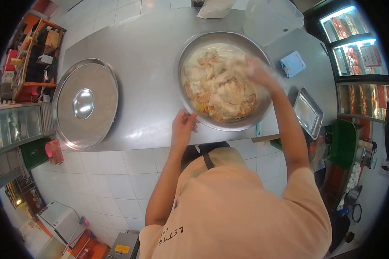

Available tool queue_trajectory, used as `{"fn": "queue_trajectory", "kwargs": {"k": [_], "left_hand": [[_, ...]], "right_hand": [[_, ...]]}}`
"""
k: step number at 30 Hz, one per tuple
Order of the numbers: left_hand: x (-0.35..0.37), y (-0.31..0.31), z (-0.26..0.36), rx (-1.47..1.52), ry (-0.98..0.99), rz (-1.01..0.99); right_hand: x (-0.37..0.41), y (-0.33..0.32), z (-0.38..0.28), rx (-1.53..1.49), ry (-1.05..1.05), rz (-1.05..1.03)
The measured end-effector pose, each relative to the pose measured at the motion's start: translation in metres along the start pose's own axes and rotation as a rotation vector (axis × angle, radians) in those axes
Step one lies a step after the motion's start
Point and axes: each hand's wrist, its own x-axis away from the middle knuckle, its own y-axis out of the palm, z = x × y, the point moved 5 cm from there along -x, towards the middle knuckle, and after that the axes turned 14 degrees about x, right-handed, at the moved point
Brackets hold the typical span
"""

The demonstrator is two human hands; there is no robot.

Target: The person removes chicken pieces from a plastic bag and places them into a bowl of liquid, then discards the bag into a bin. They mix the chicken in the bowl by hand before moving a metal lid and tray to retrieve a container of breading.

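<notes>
Across the left part of the steel table (138, 77), a large round metal lid (69, 86) is laid flat, its shiny domed centre turned up. To the right of it, the near left rim of a wide metal bowl (263, 101) is met by the left hand (186, 122), whose fingers are bent; whether the rim is pinched or only touched cannot be told. The bowl is set right of the table's middle, and a mixture (222, 93) of pale pieces and orange-brown bits is held in it, with milky liquid seen at the far side. Beyond the far rim, a whitish bag (216, 8) is placed. The right hand (257, 71) is held over the right part of the bowl, by the mixture; it is blurred by motion, so whether it is open or closed cannot be told. Past the bowl's far right side, a translucent tub (272, 21) is seen. Farther right, a blue-and-white packet (293, 64) is laid on the table, and nearer, a rectangular metal tray (308, 113) is placed by the right edge.
</notes>
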Motion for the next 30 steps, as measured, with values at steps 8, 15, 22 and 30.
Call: {"fn": "queue_trajectory", "kwargs": {"k": [8,15,22,30], "left_hand": [[-0.001,0.008,-0.002,0.036,-0.095,-0.088],[-0.004,0.004,-0.002,-0.09,-0.035,-0.1],[-0.004,0.002,0.003,-0.156,-0.097,-0.138],[-0.005,0.0,-0.001,-0.222,-0.11,-0.139]], "right_hand": [[-0.101,0.054,-0.014,0.296,0.215,-0.202],[-0.043,0.096,-0.054,0.485,0.173,-0.782],[0.095,0.09,-0.063,0.834,-0.126,0.058],[0.027,0.095,-0.004,0.562,0.388,-0.035]]}}
